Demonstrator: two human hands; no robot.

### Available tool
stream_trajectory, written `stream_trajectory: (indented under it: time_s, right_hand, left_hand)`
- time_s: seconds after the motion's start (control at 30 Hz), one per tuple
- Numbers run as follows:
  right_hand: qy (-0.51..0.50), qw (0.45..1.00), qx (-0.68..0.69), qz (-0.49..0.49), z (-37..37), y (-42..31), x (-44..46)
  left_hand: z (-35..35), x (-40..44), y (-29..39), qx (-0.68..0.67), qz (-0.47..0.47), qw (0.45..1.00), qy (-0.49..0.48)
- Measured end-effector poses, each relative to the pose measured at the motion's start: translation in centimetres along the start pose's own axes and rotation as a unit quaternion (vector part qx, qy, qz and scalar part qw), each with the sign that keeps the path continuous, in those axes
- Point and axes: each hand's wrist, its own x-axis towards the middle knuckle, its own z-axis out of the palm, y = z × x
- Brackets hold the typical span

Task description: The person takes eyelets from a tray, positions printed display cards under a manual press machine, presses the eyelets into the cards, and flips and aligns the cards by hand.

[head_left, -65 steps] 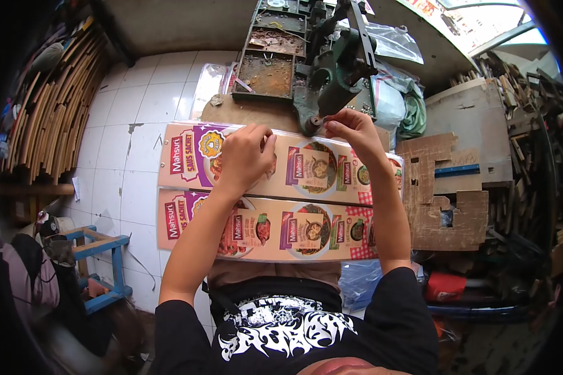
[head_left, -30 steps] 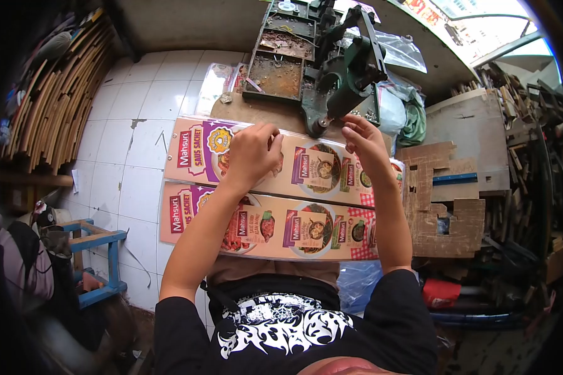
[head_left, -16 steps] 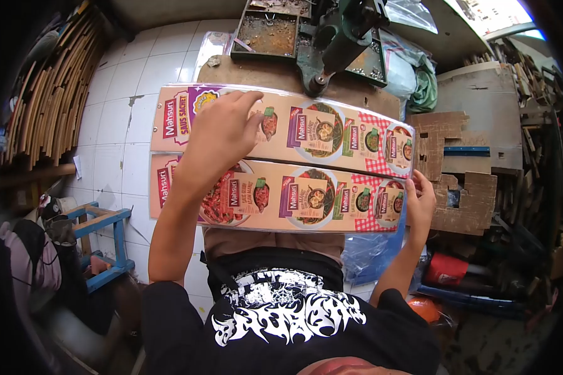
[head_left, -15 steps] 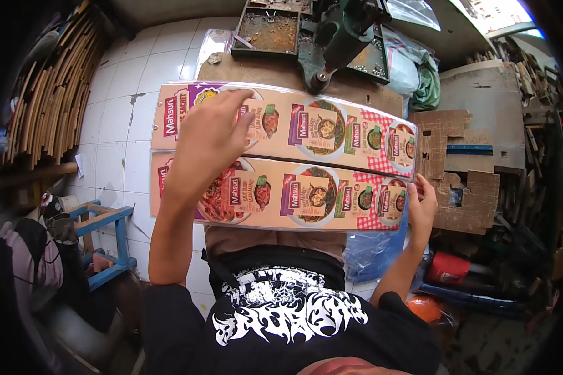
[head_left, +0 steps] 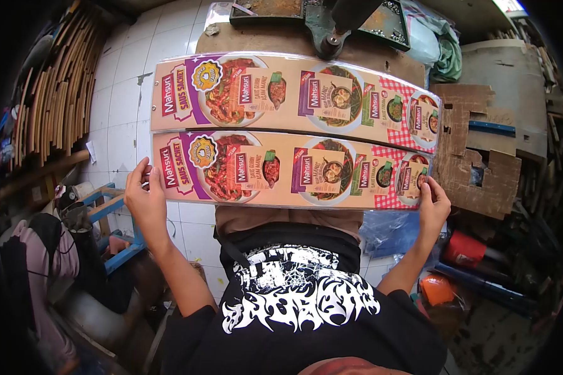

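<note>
Two long, glossy printed Mahsuri sauce-sachet strips lie one above the other before me. The upper printed strip rests across the board-topped bench, with small metal eyelets at its left end. Closer to my body is the lower printed strip, its near edge above my lap. My right hand pinches the lower strip's right end, thumb on top and fingers curled at the edge. At the opposite end, my left hand is beside the lower strip's left edge, thumb against it and fingers apart.
A green metal press stands behind the strips, beside a tray of small metal parts. Cut brown boards lie at right. Stacked boards line the left wall, and a blue stool frame stands on the tiles.
My left hand has come off the upper strip and moved down to the lower strip's left edge. My right hand stays at the right end, now lower on it. The camera view has shifted.
</note>
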Motion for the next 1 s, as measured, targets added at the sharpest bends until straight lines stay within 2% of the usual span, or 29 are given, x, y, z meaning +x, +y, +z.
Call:
stream_trajectory:
  time_s: [0.27,0.33,0.37,0.43,0.63,0.7,1.0]
  right_hand:
    - [0.004,0.999,0.005,-0.035,-0.4,-0.5,-0.6]
    - [0.006,0.999,0.016,-0.036,-0.4,0.2,-0.5]
    - [0.001,0.998,0.068,-0.009,-0.4,0.7,-0.4]
    - [-0.005,0.993,0.121,0.018,-0.4,0.8,-0.3]
    - [-0.025,0.967,0.250,0.050,0.1,1.5,0.2]
    - [-0.037,0.951,0.292,0.093,-0.2,1.5,0.1]
    - [-0.028,0.948,0.301,0.099,-1.0,2.0,0.3]
  left_hand:
    - [0.1,0.4,-0.7,-0.006,-0.012,1.000,0.006]
    - [0.1,0.3,-1.0,-0.051,-0.043,0.998,0.003]
    - [0.2,0.3,-1.3,-0.051,-0.043,0.998,0.003]
    - [0.0,0.3,-1.5,-0.161,-0.081,0.983,-0.014]
    - [-0.9,0.2,-0.9,-0.254,-0.104,0.961,-0.038]
    - [-1.4,0.0,-0.6,-0.250,-0.104,0.962,-0.040]
    - [-2.0,-0.2,-0.4,-0.278,-0.133,0.949,-0.057]
